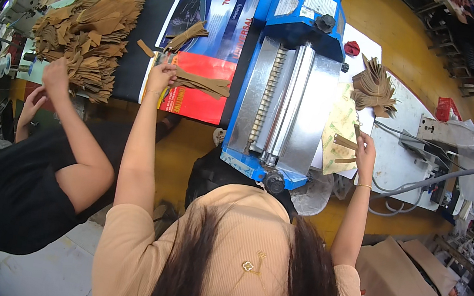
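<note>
Brown leather strips [200, 84] lie in a small bundle on a glossy red and blue printed sheet [215, 28], to the left of a blue roller machine [286, 88]. In the head view, the person's left hand [161, 75] is closed on the near end of that bundle, fingers curled around it. The right hand [365, 152] reaches out on the other side of the machine and pinches a single short brown strip [357, 131] over a yellowish sheet [337, 132] that carries a few more strips; how firmly it holds is hard to tell at this size. Beyond that hand a fan-shaped stack of brown pieces [373, 87] sits on a white table [395, 153]. Farther left, a large heap of brown cut pieces [92, 28] covers the bench, and a co-worker's hand [56, 75] in a black top rests against it. A cardboard box [397, 282] stands at lower right.
</note>
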### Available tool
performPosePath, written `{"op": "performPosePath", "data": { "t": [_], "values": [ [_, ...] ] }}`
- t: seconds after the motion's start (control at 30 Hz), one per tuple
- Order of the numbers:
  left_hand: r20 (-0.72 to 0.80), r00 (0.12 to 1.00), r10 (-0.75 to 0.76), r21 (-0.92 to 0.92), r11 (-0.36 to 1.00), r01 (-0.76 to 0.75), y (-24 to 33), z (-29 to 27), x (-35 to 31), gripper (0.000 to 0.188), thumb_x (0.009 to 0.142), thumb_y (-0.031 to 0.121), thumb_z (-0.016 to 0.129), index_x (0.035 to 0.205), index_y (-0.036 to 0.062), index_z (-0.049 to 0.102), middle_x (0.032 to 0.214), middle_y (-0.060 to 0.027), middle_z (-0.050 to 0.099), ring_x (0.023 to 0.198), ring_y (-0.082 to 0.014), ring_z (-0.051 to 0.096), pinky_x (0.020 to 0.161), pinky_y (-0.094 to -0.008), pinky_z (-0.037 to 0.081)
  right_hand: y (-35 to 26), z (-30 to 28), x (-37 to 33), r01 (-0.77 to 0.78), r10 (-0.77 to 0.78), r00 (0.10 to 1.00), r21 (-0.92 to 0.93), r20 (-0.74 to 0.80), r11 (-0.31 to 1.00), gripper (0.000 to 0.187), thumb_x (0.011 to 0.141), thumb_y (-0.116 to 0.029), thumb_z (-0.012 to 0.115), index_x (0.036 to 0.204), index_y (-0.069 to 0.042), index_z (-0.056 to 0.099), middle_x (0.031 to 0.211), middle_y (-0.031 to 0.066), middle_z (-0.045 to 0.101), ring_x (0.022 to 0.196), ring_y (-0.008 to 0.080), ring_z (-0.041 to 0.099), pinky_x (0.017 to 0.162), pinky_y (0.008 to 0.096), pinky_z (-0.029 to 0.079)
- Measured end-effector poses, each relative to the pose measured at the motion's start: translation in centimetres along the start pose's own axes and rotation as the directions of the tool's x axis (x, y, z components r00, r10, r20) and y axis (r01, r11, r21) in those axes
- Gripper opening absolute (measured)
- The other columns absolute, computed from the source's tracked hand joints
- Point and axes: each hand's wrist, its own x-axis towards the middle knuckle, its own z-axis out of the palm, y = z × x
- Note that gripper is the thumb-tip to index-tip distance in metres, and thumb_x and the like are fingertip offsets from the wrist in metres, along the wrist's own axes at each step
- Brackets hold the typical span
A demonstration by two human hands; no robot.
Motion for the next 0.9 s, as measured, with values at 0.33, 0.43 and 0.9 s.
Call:
{"op": "performPosePath", "data": {
  "t": [0.33,0.43,0.9],
  "values": [
    [-0.077,0.891,0.448,0.444,0.815,-0.372,4.0,4.7,-3.7,0.041,0.079,0.011,0.066,0.119,0.0043,0.058,0.108,-0.0163,0.06,0.079,-0.0227,0.059,0.076,-0.0349,0.049,-10.8,1.1,2.2,-0.181,0.102,0.845,0.102,0.525,0.978,0.016,0.084,-0.016,0.066,0.091,-0.003,0.07,0.073,0.0005,0.066,0.058,0.004,0.051,0.05,0.0197,0.039],
    [0.101,0.879,0.466,0.365,0.805,-0.468,5.9,9.6,-6.8,0.038,0.08,0.011,0.067,0.116,0.0031,0.06,0.105,-0.0146,0.056,0.074,-0.0175,0.059,0.073,-0.0315,0.05,-12.0,2.1,3.2,-0.12,0.09,0.822,0.017,0.562,0.993,0.016,0.081,-0.016,0.068,0.089,-0.002,0.071,0.07,0.0033,0.066,0.059,0.0071,0.055,0.053,0.0222,0.043],
    [0.498,0.862,0.097,-0.097,0.994,-0.056,10.3,20.2,-12.9,0.03,0.092,0.021,0.057,0.109,-0.0038,0.061,0.083,-0.009,0.064,0.066,-0.0131,0.063,0.06,-0.0243,0.051,-16.1,6.4,4.9,0.095,-0.081,0.807,0.006,0.586,0.995,0.019,0.079,-0.02,0.068,0.089,-0.004,0.072,0.075,0.0087,0.07,0.062,0.015,0.062,0.06,0.0295,0.05]
  ]
}}
